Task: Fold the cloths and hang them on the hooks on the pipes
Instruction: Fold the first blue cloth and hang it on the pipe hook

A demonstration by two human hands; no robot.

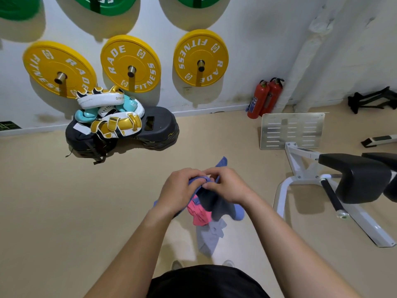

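Note:
I hold a bundle of cloths in front of me at waist height. My left hand (179,189) grips a blue-purple cloth (222,163) at its top edge. My right hand (227,183) pinches the same edge just beside the left thumb. Beneath the hands hang a dark navy cloth (211,203), a pink cloth (198,212) and a grey cloth (209,237), all crumpled and dangling. A light blue corner (238,211) shows at the right. A white wrapped pipe (305,59) runs up the wall at the right; no hooks are visible on it.
Yellow weight plates (200,61) hang on the white wall. A black step platform (160,127) carries boxing pads (111,112). Two red fire extinguishers (264,100) stand in the corner. A white bench frame with black pads (352,177) stands at the right. Beige floor lies below.

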